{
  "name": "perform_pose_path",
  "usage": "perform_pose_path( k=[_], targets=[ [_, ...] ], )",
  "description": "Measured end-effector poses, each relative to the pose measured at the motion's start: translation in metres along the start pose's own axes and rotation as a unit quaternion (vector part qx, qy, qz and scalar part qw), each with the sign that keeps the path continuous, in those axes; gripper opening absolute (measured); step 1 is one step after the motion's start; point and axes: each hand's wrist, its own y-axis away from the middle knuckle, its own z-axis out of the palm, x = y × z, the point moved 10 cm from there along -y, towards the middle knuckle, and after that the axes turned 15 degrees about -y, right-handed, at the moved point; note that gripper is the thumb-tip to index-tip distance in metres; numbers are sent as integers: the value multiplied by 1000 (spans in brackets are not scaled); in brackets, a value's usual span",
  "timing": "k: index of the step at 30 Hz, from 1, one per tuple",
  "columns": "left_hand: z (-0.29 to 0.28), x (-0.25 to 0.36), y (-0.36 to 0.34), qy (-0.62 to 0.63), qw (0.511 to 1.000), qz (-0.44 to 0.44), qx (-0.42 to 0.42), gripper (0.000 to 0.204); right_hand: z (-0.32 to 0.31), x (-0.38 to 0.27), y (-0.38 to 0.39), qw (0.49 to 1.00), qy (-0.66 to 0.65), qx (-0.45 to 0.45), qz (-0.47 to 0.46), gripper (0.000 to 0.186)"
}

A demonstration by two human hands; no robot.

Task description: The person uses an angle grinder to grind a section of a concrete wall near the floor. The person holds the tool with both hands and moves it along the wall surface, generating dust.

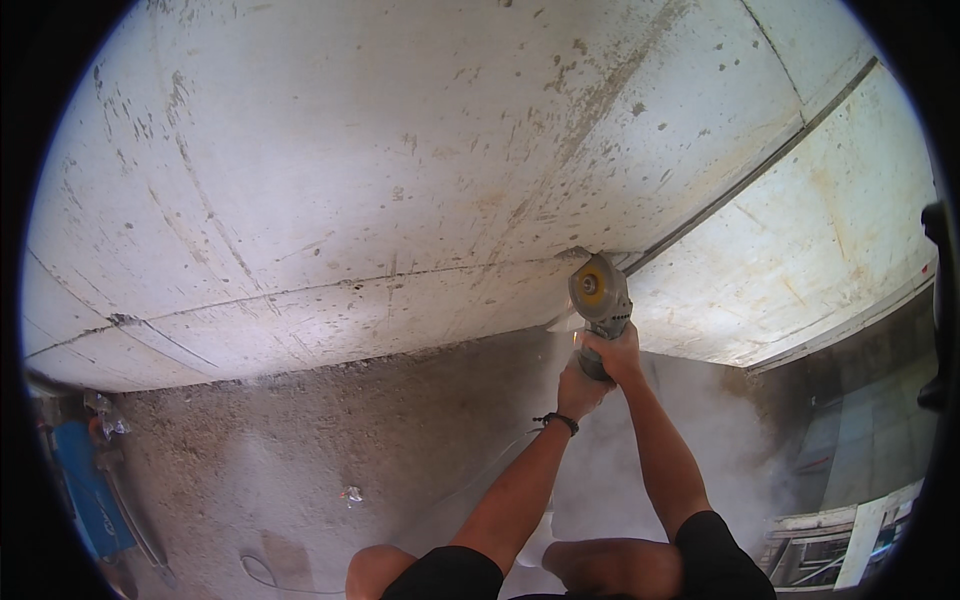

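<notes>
An angle grinder (607, 318) with a metal guard and a yellow-centred disc is pressed to the pale wall (400, 200) where a horizontal seam meets a dark vertical groove (720, 205). My left hand (580, 388), with a dark bracelet at the wrist, is closed around the rear of the grinder's body. Higher up, near the guard, my right hand (616, 352) wraps the body too. The disc's cutting edge is partly hidden by the guard. Pale dust hangs below and to the right of the tool.
Dusty bare ground (330, 430) runs along the wall's foot. At the left lies a blue case-like object (92, 490) beside a hose-like piece. A thin cable (262, 578) loops on the ground, near a crumpled shiny scrap (352, 494). White slatted framing (850, 540) stands at lower right.
</notes>
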Motion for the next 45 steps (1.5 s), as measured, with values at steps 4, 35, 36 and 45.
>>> perform_pose_path(
  k=[4,35,36,45],
  targets=[
    [-5,5,3,7,1000,-18,-16,59,2,-2,0,1000,14,3,9,53],
    [-1,-2,2,-16,1000,12,11,55,4,1,3,1000,13,-15,-19,46],
    [-1,-1,5,-16,1000,1,0,55,0,4,3,1000,24,-7,-15,46],
    [0,-11,3,11,1000,-17,8,53,2,16,1,1000,17,-10,-4,44]
  ],
)
